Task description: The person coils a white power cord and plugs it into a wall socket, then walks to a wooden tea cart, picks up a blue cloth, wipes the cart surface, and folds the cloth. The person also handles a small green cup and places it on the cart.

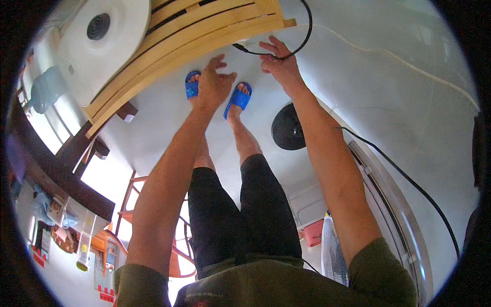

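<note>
My left hand (216, 86) is held out above the floor with its thumb and fingers apart and nothing in it. To its right is my right hand (284, 71), fingers partly spread. A black cable (310, 27) loops down across the right hand's fingers. Its plug end (240, 47) sticks out to the left, close to the edge of a slatted wooden bench (207, 36). Whether the fingers grip the cable or it only passes over them is unclear. On the bench rests a white rounded panel or appliance (122, 50) with a black ribbed disc (98, 27).
A round black base (287, 128) is on the floor below my right forearm. Another length of black cable (402, 174) runs down the right side, near a metal sliding track (383, 207). A wooden chair (126, 213) stands behind on the left. My feet wear blue slippers (241, 99).
</note>
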Demonstrator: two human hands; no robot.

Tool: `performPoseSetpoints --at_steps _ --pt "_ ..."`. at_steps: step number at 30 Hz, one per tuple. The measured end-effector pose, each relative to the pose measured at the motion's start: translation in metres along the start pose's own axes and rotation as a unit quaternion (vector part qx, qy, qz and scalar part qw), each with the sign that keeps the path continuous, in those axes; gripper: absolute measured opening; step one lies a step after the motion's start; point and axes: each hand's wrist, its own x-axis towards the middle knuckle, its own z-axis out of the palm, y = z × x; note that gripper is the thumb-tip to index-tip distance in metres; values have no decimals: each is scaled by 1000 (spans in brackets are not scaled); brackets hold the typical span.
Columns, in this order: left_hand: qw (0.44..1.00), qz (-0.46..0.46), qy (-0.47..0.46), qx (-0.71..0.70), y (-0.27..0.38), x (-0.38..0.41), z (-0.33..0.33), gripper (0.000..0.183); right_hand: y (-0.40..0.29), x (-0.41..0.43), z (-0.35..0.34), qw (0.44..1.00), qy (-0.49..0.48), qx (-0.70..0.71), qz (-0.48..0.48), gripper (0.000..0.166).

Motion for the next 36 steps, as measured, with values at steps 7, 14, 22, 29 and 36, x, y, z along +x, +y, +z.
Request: performPoseSetpoints --at_steps 7,14,22,29,36 --pt "983 120 11 135 -5 75 -2 58 -11 35 9 998 6 -64 18 70" --pt "952 184 67 237 4 98 4 56 -10 33 8 998 3 -59 2 55" --pt "943 200 10 267 2 97 6 54 8 61 -1 998 25 -60 -6 39" --pt "961 187 67 194 15 106 18 48 21 106 -17 969 93 -188 -129 21" --pt "954 186 102 212 5 102 19 47 -29 85 -19 931 246 -237 -126 28"
